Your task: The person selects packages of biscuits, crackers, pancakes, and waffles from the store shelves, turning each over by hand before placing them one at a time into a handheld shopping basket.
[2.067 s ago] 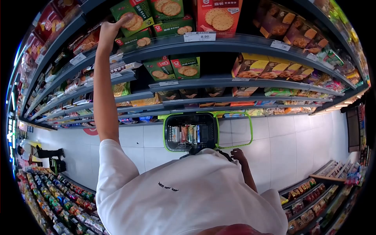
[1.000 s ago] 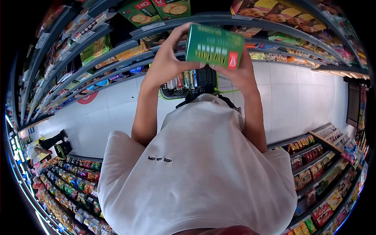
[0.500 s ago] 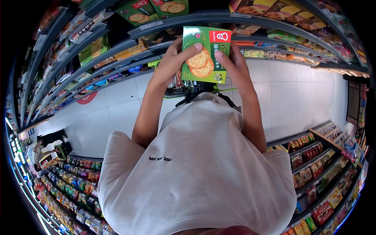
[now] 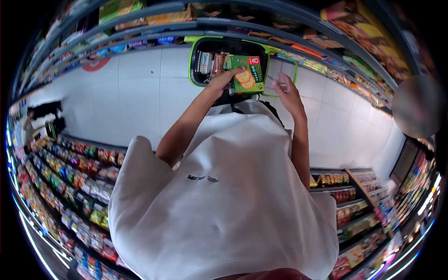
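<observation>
A green cracker box with a red logo and round crackers printed on it is in my left hand, the thumb lying over its front. The box is over the right part of a black basket with a bright green rim. Small packaged items lie inside the basket at the left. My right hand is off the box, to its right, near the green basket handle, with its fingers apart and nothing in them.
Shelves of packaged snacks run along the top. More snack shelves stand at the lower left and lower right. Another person is at the far left beside a dark basket. Pale floor tiles lie between the shelves.
The cracker box has moved down and away from the top shelves to over the basket. My right hand has let go of it. More of the basket shows.
</observation>
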{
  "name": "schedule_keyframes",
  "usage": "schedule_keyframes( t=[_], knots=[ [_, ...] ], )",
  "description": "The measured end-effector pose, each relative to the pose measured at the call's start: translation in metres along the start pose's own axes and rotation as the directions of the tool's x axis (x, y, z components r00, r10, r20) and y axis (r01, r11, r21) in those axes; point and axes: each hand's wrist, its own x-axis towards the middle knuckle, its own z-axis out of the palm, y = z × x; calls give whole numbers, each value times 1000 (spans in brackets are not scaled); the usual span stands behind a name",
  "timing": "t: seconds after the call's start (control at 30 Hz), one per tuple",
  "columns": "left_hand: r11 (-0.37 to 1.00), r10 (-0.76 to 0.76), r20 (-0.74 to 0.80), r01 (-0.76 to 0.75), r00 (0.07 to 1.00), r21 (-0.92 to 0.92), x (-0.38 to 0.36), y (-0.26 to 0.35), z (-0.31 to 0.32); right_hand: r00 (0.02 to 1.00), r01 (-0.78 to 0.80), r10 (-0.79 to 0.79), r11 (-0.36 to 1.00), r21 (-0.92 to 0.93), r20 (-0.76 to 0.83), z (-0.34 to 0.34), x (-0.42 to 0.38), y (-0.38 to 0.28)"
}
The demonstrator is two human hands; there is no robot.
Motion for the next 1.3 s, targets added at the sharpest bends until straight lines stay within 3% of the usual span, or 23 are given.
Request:
schedule_keyframes(
  t=[0.03, 0.1, 0.2, 0.37, 0.43, 0.47, 0.5, 0.57, 0.6, 0.63, 0.67, 0.7, 0.73, 0.8, 0.87, 0.9, 0.97, 1.03, 1.1, 1.2, 1.3],
  knots=[
    [997, -4, -77, 11, 997, 81, 5, -9, -11, 999, 0, 0, 1000, -20, 39, 3, 1, 9],
    [999, 47, -163, -49, 985, -7, 22, -36, -32, 988, -68, 92, 980, -186, 123, 8, 2, 29],
    [957, -172, -212, 113, 962, -266, 79, -88, -79, 961, -154, 198, 963, -220, 193, 23, 0, 63],
    [906, -153, -357, -14, 921, -424, 148, -153, -123, 933, -158, 206, 971, -179, 295, 47, -15, 134],
    [910, -88, -458, -116, 885, -399, 188, -183, -147, 887, -235, 327, 928, -291, 326, 51, -24, 138],
    [944, -172, -525, -13, 833, -329, 226, -217, -167, 867, -262, 374, 904, -338, 329, 53, -32, 141],
    [931, -190, -533, -20, 825, -364, 236, -216, -173, 848, -284, 417, 879, -382, 329, 58, -36, 145],
    [946, -320, -632, 204, 706, -251, 246, -206, -187, 848, -223, 380, 887, -404, 368, 64, -48, 168],
    [930, -368, -642, 244, 673, -276, 264, -217, -198, 806, -342, 470, 865, -366, 359, 69, -50, 170],
    [940, -338, -628, 215, 701, -266, 281, -228, -209, 754, -460, 557, 826, -326, 347, 72, -53, 173],
    [971, -236, -698, 195, 677, -139, 291, -235, -213, 744, -496, 571, 820, -287, 346, 70, -61, 199],
    [984, -117, -754, 177, 646, -1, 301, -236, -220, 765, -442, 542, 835, -329, 348, 73, -59, 204],
    [984, -128, -758, 177, 639, -18, 313, -240, -228, 773, -474, 559, 824, -311, 302, 81, -59, 213],
    [959, 41, -745, 184, 666, 217, 335, -256, -235, 769, -511, 586, 804, -303, 257, 90, -65, 225],
    [930, 92, -729, 204, 678, 307, 366, -274, -241, 864, -313, 453, 823, -473, 217, 106, -58, 226],
    [889, 140, -703, 224, 697, 399, 380, -286, -240, 860, -316, 460, 820, -478, 220, 114, -55, 230],
    [866, 96, -680, 277, 726, 417, 392, -290, -233, 839, -395, 517, 793, -463, 170, 124, -50, 234],
    [760, 109, -619, 336, 778, 556, 410, -297, -226, 821, -423, 553, 757, -497, 142, 139, -41, 231],
    [724, 130, -621, 354, 772, 592, 440, -312, -221, 806, -452, 582, 724, -521, 110, 157, -33, 236],
    [689, 151, -610, 360, 778, 629, 479, -329, -209, 864, -417, 501, 760, -498, 41, 164, -31, 250],
    [551, 118, -599, 450, 792, 703, 520, -350, -198, 840, -473, 543, 723, -504, -10, 168, -27, 261]
  ],
)
